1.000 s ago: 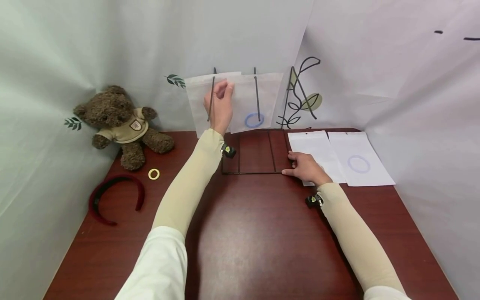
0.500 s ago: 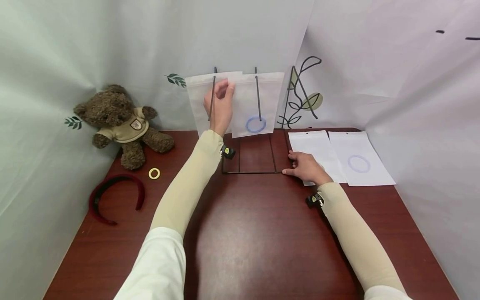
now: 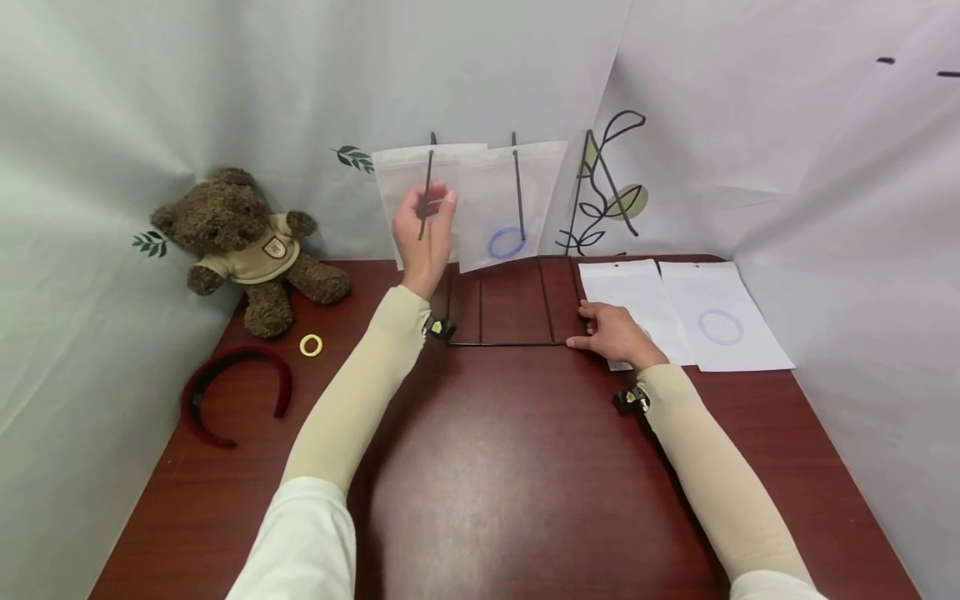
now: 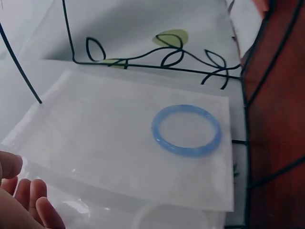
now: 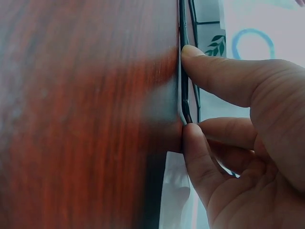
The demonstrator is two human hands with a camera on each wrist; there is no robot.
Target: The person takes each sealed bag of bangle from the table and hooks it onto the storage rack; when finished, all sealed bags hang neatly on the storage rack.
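My left hand (image 3: 425,237) is in front of a translucent zip bag (image 3: 388,179) hanging on the left prong of a black wire rack (image 3: 510,343). Thumb and fingers stand apart, loosely bent, with nothing between them in the left wrist view. Beside it, on the middle prong, hangs another zip bag (image 3: 543,187) with a light-blue bangle (image 4: 187,130) inside. A pale ring in the left bag shows faintly in the left wrist view. My right hand (image 3: 615,333) pinches the front right corner of the rack's base between thumb and fingers, resting by the table surface.
The rack's right prong (image 3: 618,196) carries no bag. Two white bags (image 3: 738,317) lie at right, one with a faint ring inside. A teddy bear (image 3: 240,242), yellow ring (image 3: 311,345) and dark red headband (image 3: 197,408) are on the left. White curtains (image 3: 300,83) enclose the table.
My left hand has let go of the left bag's upper part and moved down and a little left. Both bags stay hanging. The right hand has kept its hold on the rack.
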